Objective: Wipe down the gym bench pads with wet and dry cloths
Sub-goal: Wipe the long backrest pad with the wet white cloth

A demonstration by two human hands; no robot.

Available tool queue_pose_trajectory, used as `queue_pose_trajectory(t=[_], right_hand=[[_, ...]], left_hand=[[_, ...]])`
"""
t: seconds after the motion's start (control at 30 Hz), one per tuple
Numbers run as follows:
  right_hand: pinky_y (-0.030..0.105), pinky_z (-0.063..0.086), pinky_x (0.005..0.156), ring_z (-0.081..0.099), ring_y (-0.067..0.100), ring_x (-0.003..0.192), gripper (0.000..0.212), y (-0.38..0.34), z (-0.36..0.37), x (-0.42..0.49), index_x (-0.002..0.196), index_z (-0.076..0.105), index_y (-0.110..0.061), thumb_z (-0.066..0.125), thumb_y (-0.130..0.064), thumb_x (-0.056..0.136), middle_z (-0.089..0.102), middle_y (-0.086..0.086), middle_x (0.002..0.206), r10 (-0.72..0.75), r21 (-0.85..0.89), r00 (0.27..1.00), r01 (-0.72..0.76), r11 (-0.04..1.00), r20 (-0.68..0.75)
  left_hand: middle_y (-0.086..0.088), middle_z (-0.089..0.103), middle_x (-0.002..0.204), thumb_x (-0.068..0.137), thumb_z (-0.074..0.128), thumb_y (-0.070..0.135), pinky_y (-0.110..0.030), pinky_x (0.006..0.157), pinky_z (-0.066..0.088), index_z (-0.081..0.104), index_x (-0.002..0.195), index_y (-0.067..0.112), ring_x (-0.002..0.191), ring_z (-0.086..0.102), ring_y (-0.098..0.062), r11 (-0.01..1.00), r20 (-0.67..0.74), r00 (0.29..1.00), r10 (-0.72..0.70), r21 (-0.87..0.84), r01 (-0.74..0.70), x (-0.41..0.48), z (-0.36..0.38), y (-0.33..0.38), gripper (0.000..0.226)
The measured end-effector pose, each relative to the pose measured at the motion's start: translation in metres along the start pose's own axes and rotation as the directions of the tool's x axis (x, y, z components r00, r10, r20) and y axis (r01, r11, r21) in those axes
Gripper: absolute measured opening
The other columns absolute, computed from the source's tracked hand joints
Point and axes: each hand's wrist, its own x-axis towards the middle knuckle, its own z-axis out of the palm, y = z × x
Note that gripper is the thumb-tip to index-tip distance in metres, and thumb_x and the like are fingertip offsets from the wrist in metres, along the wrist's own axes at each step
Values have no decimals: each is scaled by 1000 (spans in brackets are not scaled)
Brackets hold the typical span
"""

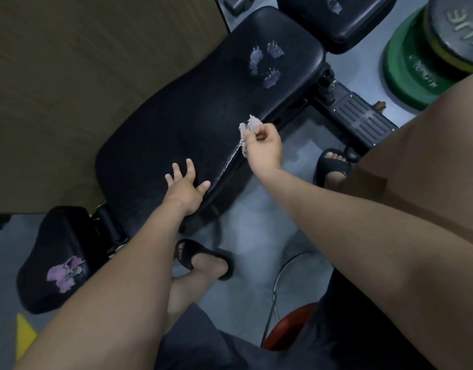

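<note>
The long black back pad (182, 116) of the gym bench runs diagonally through the middle. My left hand (186, 186) rests flat on its near end with fingers spread. My right hand (263, 146) grips a crumpled whitish cloth (247, 128) against the pad's right edge. Pale torn patches (267, 64) mark the pad's far end. A smaller black pad (51, 252) with a purple-white torn patch sits lower left. Another black pad (336, 14) lies at the top.
A wood-grain wall panel (83, 76) stands behind the bench. Green and yellow weight plates (427, 68) are stacked at the top right. The bench's black frame foot (360, 121) lies on the grey floor. My feet in black slides (203, 259) stand by the bench, a red stool (294, 324) below.
</note>
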Motion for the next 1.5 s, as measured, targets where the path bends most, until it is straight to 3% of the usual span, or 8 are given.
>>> queue_pose_trajectory(t=[0.23,0.5,0.67,0.83,1.03,1.13,1.27,1.5], right_hand=[[27,45,83,56,17,84,19,-4,1,-34,94,56,-20,71,-31,91,52,2,104,-111,-198,993,117,973,39],[53,60,68,71,32,68,31,13,2,-11,75,45,-36,73,-50,72,71,11,76,10,-171,995,7,985,99],[15,49,56,64,0,57,34,-11,-5,-15,79,42,-20,73,-21,93,63,12,85,9,5,1000,-9,1000,-6],[21,52,53,62,3,53,33,14,11,-50,77,43,-15,72,-18,93,64,28,89,77,52,996,-79,996,54],[19,50,61,58,7,61,27,37,16,-88,79,50,-16,68,-4,95,61,2,76,261,-33,917,-264,964,303],[22,49,46,56,8,48,35,19,9,-58,76,41,-15,59,7,97,56,6,67,198,89,959,-219,972,201],[30,54,65,60,15,63,30,19,13,-57,76,41,-22,66,-15,92,61,0,74,229,32,963,-236,971,145],[35,59,73,71,27,78,20,54,35,-102,78,52,-11,60,0,93,64,12,84,412,-63,830,-421,905,376]], left_hand=[[0,-24,166,105,45,44,-47,123,10,-10,159,38,153,-21,-30,1000,7,1000,-14,-19,14,3,0,1,78],[1,-24,166,105,46,44,-48,123,13,-11,159,39,153,-20,-30,1000,0,1000,-17,-23,17,3,0,0,78],[1,-25,166,105,47,44,-48,123,12,-11,158,40,153,-20,-29,1000,14,1000,-14,-18,14,1,-2,1,79],[0,-24,166,104,51,35,-48,124,7,-10,158,42,153,-18,-28,1000,108,994,17,16,-18,-3,-19,-3,82],[0,-24,166,104,55,27,-47,124,6,-7,158,44,153,-18,-25,997,133,990,46,56,-54,-4,-23,-10,84],[3,-26,165,105,53,25,-48,124,5,-8,157,44,153,-20,-24,998,124,991,49,30,-53,-3,-19,-12,83],[2,-26,165,105,53,24,-48,125,7,-9,157,44,153,-20,-25,997,108,993,53,43,-58,0,-17,-14,84],[0,-24,166,103,56,26,-47,125,6,-7,158,44,153,-20,-27,996,93,993,73,36,-77,4,-18,-19,86]])
